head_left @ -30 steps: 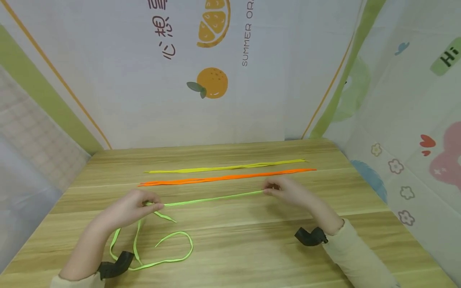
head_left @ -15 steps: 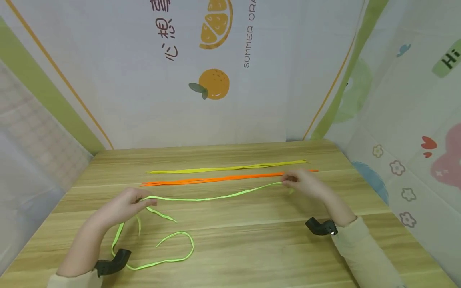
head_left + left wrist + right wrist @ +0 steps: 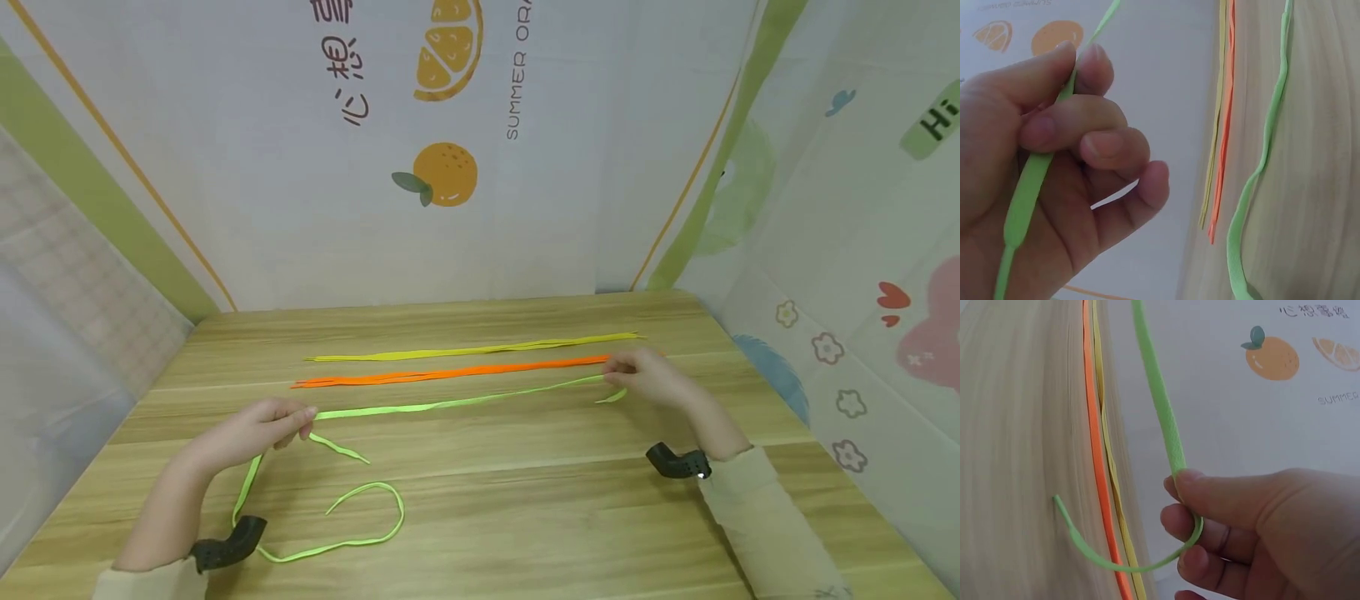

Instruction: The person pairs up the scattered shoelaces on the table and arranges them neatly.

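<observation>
A flat lime-green shoelace (image 3: 427,407) stretches between both hands above the table. My left hand (image 3: 258,429) pinches it between thumb and fingertips; in the left wrist view the green lace (image 3: 1027,194) also runs back across the palm. My right hand (image 3: 656,379) pinches the other part between thumb and index finger, and a short tail (image 3: 1104,561) curves down from it. More of the green lace lies loose near the left hand, with a curl (image 3: 401,510) on the table. An orange lace (image 3: 465,370) lies just beyond the stretched part, and a yellow lace (image 3: 450,352) behind that.
The wood-grain table (image 3: 525,525) ends at a white printed cloth (image 3: 300,217) at the back. Another printed cloth (image 3: 810,275) hangs along the right side. A black wrist mount (image 3: 228,543) sits on the left forearm, another mount (image 3: 677,461) on the right.
My right hand has moved right and away with its end of the green lace, over the orange lace's right end. Lace has been drawn through the left hand; the stretch sagged, then straightened.
</observation>
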`<act>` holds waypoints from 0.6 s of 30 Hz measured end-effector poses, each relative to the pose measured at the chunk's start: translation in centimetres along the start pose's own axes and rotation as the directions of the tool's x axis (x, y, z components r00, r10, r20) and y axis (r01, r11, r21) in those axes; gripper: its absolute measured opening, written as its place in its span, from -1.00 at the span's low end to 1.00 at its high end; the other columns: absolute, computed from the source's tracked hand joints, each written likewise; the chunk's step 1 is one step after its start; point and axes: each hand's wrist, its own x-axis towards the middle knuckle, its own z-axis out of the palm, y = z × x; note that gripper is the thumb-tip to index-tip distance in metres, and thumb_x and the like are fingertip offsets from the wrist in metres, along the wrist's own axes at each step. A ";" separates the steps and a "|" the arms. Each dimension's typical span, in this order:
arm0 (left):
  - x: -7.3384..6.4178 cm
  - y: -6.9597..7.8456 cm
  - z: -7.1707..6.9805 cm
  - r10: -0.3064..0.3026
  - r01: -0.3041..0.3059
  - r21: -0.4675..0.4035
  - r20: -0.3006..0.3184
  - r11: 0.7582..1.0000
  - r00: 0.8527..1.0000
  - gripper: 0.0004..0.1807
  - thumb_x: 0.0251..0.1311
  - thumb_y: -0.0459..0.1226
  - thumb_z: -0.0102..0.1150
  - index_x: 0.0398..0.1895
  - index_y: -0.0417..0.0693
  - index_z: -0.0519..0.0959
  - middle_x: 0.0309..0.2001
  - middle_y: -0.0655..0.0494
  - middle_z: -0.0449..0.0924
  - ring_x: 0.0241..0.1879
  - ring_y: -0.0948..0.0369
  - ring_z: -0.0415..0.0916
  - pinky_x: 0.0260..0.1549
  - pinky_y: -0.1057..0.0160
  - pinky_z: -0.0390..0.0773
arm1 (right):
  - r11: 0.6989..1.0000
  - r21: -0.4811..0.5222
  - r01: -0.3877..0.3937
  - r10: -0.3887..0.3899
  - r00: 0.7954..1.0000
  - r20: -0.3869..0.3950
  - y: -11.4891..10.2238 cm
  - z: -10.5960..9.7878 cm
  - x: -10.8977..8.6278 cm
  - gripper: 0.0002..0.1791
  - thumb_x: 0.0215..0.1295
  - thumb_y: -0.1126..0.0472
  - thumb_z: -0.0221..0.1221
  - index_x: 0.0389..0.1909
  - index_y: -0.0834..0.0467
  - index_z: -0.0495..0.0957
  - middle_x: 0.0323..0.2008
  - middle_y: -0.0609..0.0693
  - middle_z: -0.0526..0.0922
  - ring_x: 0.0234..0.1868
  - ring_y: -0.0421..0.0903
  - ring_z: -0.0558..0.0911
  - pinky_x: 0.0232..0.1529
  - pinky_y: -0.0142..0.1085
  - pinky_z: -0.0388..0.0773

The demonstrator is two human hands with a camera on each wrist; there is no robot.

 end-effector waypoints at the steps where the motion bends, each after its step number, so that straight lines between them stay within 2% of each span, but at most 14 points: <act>1: 0.0 -0.2 -0.1 -0.001 0.001 -0.012 -0.002 1.000 1.000 -0.63 0.50 -0.19 -0.18 -0.40 -0.27 0.46 -0.63 0.20 0.11 -0.63 0.31 0.08 -0.63 0.23 0.18 | 1.000 -0.002 -0.007 0.007 1.000 -0.002 0.2 -0.1 0.0 -0.85 0.38 0.22 0.14 -0.22 0.24 0.59 -0.37 0.05 0.60 -0.33 -0.05 0.52 -0.32 -0.19 0.47; 4: 0.0 -0.7 -0.3 0.005 -0.005 -0.023 -0.006 1.000 1.000 -0.65 0.50 -0.21 -0.17 -0.34 -0.30 0.48 -0.62 0.18 0.12 -0.62 0.30 0.08 -0.61 0.23 0.20 | 0.999 0.001 -0.039 0.039 0.999 -0.006 0.7 -0.2 -0.1 -0.85 0.38 0.21 0.14 -0.22 0.21 0.59 -0.35 0.04 0.61 -0.30 -0.04 0.53 -0.29 -0.18 0.47; 10: -0.2 -1.8 -0.7 0.002 -0.002 0.017 -0.039 1.000 0.999 -0.68 0.48 -0.22 -0.12 -0.24 -0.32 0.53 -0.59 0.17 0.18 -0.60 0.30 0.13 -0.59 0.22 0.22 | 0.997 0.016 -0.077 0.078 0.997 -0.003 1.4 -0.6 -0.2 -0.84 0.39 0.18 0.13 -0.21 0.20 0.58 -0.34 0.05 0.60 -0.28 -0.03 0.52 -0.26 -0.16 0.46; 18: -0.4 -3.2 -1.0 -0.041 0.041 0.002 -0.093 0.999 0.995 -0.68 0.45 -0.21 -0.07 -0.27 -0.33 0.52 -0.65 0.21 0.19 -0.70 0.35 -0.06 -0.69 0.21 0.15 | 0.995 0.042 -0.086 0.087 0.996 -0.012 2.3 -1.1 -0.5 -0.80 0.38 0.19 0.14 -0.19 0.27 0.59 -0.34 0.06 0.60 -0.28 -0.02 0.52 -0.27 -0.15 0.45</act>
